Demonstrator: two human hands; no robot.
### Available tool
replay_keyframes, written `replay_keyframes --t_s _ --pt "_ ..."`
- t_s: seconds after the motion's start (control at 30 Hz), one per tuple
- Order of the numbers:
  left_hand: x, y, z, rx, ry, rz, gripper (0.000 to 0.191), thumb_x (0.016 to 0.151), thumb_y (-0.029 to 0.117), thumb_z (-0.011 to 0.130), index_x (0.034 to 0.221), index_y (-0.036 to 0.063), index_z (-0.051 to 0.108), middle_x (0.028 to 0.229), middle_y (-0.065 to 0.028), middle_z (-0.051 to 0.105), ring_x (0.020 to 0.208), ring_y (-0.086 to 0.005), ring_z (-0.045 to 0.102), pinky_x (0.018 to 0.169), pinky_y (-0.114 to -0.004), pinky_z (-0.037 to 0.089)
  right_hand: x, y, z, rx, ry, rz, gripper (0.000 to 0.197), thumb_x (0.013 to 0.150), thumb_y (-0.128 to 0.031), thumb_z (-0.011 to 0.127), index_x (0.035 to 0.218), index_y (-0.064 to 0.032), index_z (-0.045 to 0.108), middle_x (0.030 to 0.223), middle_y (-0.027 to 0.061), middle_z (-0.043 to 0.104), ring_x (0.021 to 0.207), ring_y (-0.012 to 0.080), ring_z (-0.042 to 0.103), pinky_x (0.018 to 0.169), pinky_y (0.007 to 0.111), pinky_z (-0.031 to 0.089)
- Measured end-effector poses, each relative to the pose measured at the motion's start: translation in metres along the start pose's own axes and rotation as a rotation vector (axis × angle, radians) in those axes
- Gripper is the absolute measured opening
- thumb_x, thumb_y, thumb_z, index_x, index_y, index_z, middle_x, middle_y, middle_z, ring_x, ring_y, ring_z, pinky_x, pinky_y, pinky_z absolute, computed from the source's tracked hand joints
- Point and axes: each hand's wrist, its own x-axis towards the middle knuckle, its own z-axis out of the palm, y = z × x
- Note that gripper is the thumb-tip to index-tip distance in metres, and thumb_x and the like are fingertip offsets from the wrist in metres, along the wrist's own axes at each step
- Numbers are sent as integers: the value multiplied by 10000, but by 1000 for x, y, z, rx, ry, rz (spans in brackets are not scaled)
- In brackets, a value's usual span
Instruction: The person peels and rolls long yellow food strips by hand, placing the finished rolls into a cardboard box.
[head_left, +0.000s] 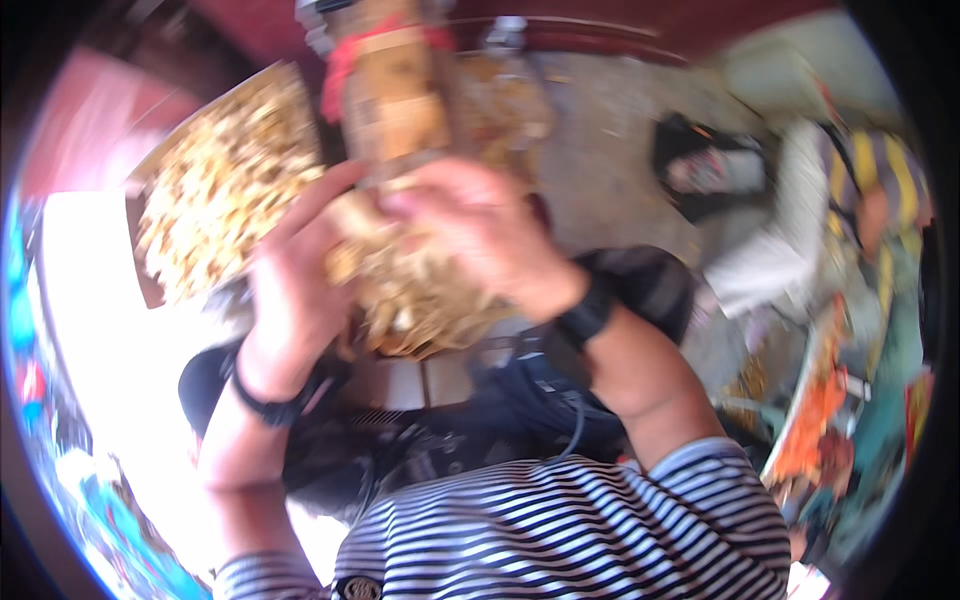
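My left hand (300, 292) and my right hand (480, 225) are raised close together before my lap, both blurred. Between their fingers is a small pale piece (364, 214); its kind is too blurred to tell. Right beneath the hands, a heap of similar pale yellowish, husk-like pieces (412, 307) lies over my lap. Past my left hand stands an open box filled with more pale pieces (232, 180). A blurred brown block (405, 105) with red cloth (341, 75) around it is just beyond my fingertips.
A person in a striped yellow top (877, 172) sits at the right. Near them a black bag (679, 157) lies on the concrete floor (592, 150). An orange heap (814, 412) is at the lower right. A dark red surface (585, 30) runs along the far side.
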Motion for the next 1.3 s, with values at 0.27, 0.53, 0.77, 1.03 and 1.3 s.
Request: replay_keyframes --t_s 0.27,0.53,0.77,1.03,1.3 --pt "-18 -10 3 54 -227 -85 243 590 -128 570 810 -46 632 1157 -149 609 934 -318 640 744 -341 527 -6 8 5 -1095 -179 -336 299 852 -247 602 679 -22 507 649 191 567 626 392 556 541 443 427" --pt "-4 3 -17 -672 -75 -237 86 836 15 578 809 -46 633 1089 -99 626 796 -151 626 667 -273 505 -12 -3 -8 -141 -252 255 368 951 -353 500 777 -34 560 673 -18 507 578 63 427 526 209 342" --pt "-4 1 -36 -968 203 -460 156 874 103 580 838 -34 647 1059 -92 629 764 -89 571 719 -234 472 -15 0 -16 223 -327 294 381 946 -390 511 769 -55 560 655 -53 444 505 14 275 463 183 197" --pt "-4 -8 -19 -841 -72 -506 331 812 271 723 978 -2 634 881 -36 656 791 -100 594 735 -238 483 -11 -3 -7 -64 -182 273 323 941 -310 538 761 -44 573 642 -64 463 526 9 319 472 182 226" --pt "9 -11 -13 -848 -8 -665 128 808 117 661 878 23 611 760 -6 621 688 -69 571 670 -215 472 -2 -12 -16 -475 54 4 254 869 -254 659 766 -22 643 657 -30 565 607 26 470 541 188 373"
